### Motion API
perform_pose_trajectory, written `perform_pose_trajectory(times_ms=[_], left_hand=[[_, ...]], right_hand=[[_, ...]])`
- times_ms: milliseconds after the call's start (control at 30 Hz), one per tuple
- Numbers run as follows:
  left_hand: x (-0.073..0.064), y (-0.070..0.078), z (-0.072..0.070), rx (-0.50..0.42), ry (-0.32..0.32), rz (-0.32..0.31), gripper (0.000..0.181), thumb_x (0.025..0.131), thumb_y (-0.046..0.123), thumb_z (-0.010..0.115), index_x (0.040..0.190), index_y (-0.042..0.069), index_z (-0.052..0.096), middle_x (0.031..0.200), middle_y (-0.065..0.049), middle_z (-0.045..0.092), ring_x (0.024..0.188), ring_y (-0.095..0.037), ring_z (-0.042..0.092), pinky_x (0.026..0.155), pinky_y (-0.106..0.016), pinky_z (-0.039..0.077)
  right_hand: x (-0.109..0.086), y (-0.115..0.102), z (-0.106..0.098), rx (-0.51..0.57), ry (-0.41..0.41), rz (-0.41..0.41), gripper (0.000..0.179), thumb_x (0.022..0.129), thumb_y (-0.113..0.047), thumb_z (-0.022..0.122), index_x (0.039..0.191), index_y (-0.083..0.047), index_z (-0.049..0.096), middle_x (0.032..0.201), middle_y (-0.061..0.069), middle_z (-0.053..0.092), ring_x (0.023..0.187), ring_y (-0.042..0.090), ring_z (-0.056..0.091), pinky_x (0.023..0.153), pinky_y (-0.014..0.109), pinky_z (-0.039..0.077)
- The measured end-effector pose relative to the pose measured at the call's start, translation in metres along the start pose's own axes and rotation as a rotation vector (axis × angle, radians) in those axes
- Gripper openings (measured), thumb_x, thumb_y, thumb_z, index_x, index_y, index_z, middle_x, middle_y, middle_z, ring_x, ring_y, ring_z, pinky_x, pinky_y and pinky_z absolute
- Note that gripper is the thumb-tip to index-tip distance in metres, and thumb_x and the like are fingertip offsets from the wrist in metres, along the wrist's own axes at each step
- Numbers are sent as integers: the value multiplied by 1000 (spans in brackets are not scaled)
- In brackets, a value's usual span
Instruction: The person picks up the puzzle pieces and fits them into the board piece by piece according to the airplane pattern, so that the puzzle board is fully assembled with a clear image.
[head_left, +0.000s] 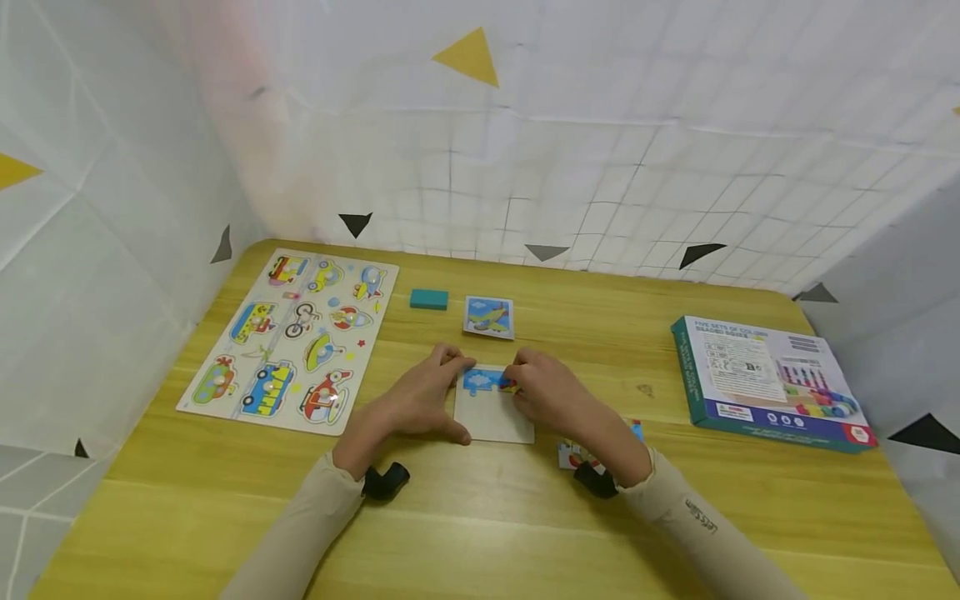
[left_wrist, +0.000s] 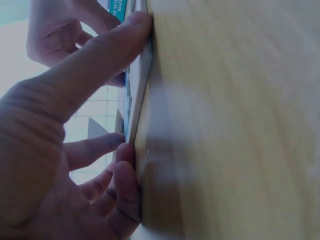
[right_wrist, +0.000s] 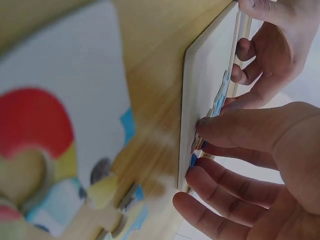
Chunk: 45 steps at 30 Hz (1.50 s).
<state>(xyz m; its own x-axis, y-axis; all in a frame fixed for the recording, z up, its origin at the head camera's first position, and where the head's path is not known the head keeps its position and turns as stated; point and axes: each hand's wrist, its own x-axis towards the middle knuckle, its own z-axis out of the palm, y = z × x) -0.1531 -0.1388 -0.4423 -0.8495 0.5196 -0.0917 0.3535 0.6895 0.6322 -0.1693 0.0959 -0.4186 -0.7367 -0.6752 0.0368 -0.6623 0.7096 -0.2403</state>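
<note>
A small wooden puzzle board (head_left: 491,421) lies on the table, with a blue sky-and-cloud puzzle piece (head_left: 478,381) along its far edge. My left hand (head_left: 422,397) holds the board's left side, thumb at the near corner and fingers at the far one. Thumb and fingers of my right hand (head_left: 549,393) pinch a puzzle piece (head_left: 507,385) with blue, red and yellow on it, at the far right of the board. In the right wrist view the piece is mostly hidden by the fingers. Loose puzzle pieces (right_wrist: 134,212) lie under my right wrist.
Behind the board lie a square airplane picture card (head_left: 489,317) and a teal block (head_left: 429,299). A vehicle peg puzzle (head_left: 288,342) occupies the left side. The beaded boxes package (head_left: 772,383) lies at right. White sheeting (head_left: 570,167) rises behind the table.
</note>
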Motion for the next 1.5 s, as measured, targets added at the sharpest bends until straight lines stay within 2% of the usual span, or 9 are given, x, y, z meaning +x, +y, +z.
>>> perform_pose_trajectory(times_ms=[333,667,967,1200,1333,1500], left_hand=[[1,1,-1,0,-6,-1,108,61,44,96,150,11,44,141,-6,35,113,-21,48,100,-37,42],[0,1,-3,3,-6,-12,107,62,45,95,150,12,44,142,-6,35,114,-21,48,101,-38,42],[-1,0,-2,-20,5,20,107,61,42,96,150,10,44,141,-7,36,110,-19,50,97,-37,43],[0,0,0,-21,4,16,107,61,42,96,150,10,44,142,-6,36,111,-20,50,98,-38,43],[0,0,0,-19,6,13,107,61,41,96,150,10,45,141,-5,36,111,-20,49,98,-37,42],[-2,1,-1,-22,3,5,108,61,40,96,150,10,44,142,-6,36,112,-21,48,100,-38,42]], right_hand=[[-3,1,0,59,12,42,19,82,-3,78,101,-5,76,96,6,61,80,19,57,68,33,49],[-4,3,1,60,46,-4,20,82,-5,81,102,-5,76,97,6,61,82,19,58,72,34,51],[-7,9,2,84,71,-29,21,83,-9,82,103,-6,76,97,7,63,81,18,60,71,32,52],[-23,15,-16,171,117,31,26,89,-11,77,112,-1,71,106,10,66,92,27,66,76,38,55],[-36,21,-23,133,114,33,28,87,-11,78,112,0,71,106,11,66,92,28,66,75,40,54],[-54,26,-26,56,44,36,30,85,-12,80,112,-1,72,108,12,67,95,30,66,78,43,55]])
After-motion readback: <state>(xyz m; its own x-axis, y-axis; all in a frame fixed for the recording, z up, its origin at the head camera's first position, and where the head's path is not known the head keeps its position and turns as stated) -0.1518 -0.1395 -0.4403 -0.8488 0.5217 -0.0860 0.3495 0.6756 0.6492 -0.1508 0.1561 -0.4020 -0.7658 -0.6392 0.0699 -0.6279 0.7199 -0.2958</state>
